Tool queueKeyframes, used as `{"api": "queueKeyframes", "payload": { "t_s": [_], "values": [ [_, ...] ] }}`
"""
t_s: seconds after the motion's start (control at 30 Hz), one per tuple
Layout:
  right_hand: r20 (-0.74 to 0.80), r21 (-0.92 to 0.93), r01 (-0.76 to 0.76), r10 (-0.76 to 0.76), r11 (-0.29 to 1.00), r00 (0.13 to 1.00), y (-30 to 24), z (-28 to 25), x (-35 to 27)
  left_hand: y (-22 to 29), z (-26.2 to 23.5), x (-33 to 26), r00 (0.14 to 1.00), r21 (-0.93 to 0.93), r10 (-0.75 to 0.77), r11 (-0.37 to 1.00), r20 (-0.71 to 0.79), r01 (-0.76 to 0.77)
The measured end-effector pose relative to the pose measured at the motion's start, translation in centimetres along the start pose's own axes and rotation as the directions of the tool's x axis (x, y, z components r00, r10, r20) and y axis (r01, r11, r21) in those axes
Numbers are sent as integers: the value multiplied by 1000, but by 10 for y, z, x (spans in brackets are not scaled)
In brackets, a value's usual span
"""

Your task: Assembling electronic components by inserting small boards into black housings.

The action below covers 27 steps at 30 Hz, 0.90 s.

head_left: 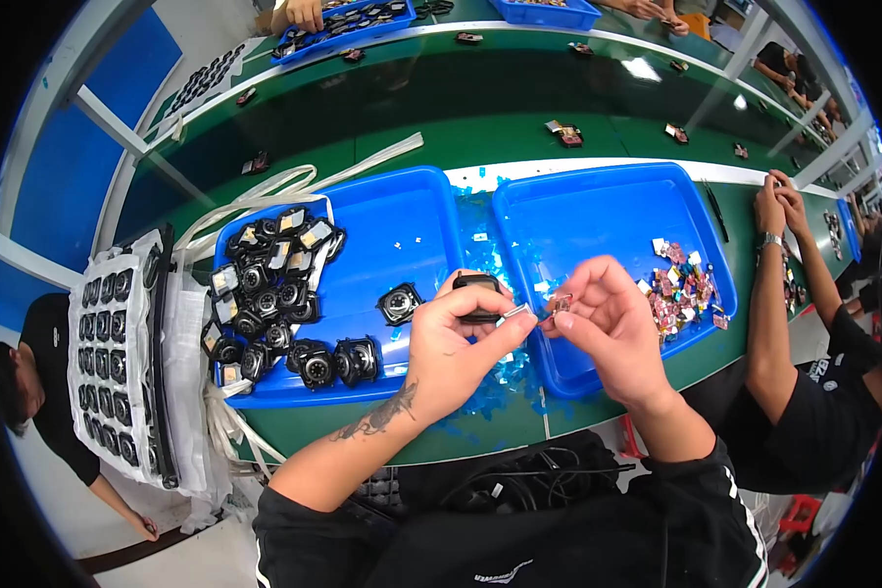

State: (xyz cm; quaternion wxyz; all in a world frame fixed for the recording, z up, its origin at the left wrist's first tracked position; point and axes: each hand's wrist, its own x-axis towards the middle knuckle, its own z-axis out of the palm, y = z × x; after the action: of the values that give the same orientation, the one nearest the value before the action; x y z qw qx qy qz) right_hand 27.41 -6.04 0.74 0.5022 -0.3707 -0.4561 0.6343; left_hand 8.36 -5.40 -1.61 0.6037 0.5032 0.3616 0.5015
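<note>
My left hand is closed around a black watch case, with a small silver-white piece at the thumb tip. Close beside it, my right hand pinches a small reddish circuit board between thumb and fingers. Both hands are over the gap between two blue trays. Black watch cases are heaped in the left tray, and one case lies apart near my left hand. In the right tray, small circuit boards form a pile.
Blue film scraps litter the gap between the trays. Beyond them, a green conveyor belt carries scattered boards. Black tweezers lie right of the trays. White trays of watch cases are stacked at left. Co-workers sit at right and across.
</note>
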Motion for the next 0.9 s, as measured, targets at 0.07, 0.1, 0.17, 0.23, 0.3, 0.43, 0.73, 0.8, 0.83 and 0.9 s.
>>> {"api": "queueKeyframes", "payload": {
  "t_s": [0.07, 0.1, 0.17, 0.23, 0.3, 0.43, 0.73, 0.8, 0.83, 0.9],
  "values": [
    [22, -290, 119, -118, 949, 993, -5, 3, -1, 1, -1, -2, 1000, 27, 18, 999, -21, -17],
    [21, -293, 118, -117, 949, 993, -7, 2, 0, 2, -1, -3, 998, 58, 38, 998, -45, -36],
    [234, -502, 246, -144, 829, 962, -11, 0, 2, 1, -1, -3, 997, 71, 53, 996, -52, -49],
    [194, -519, 207, -121, 829, 973, -13, 1, 1, 6, -1, -2, 987, 286, 156, 948, -36, -139],
    [196, -551, 177, -80, 815, 977, -11, -5, 3, 9, 1, -4, 966, 420, 259, 879, -21, -226],
    [183, -289, 17, 38, 957, 982, -10, -7, 1, 8, -2, -3, 786, 657, 591, 521, 182, -544],
    [123, -278, -18, 54, 960, 991, -16, -15, 0, 8, -5, -5, 355, 540, 626, -127, 695, -832],
    [113, -194, -62, 86, 979, 990, -17, -18, 1, 1, -3, -3, 272, 500, 643, -200, 716, -843],
    [112, -111, -106, 119, 988, 987, -18, -19, 1, -1, -2, -1, 189, 464, 656, -273, 730, -843],
    [71, -117, -76, 85, 990, 994, -18, -16, 0, 0, -5, -6, 198, 447, 625, -271, 755, -852]
  ]
}}
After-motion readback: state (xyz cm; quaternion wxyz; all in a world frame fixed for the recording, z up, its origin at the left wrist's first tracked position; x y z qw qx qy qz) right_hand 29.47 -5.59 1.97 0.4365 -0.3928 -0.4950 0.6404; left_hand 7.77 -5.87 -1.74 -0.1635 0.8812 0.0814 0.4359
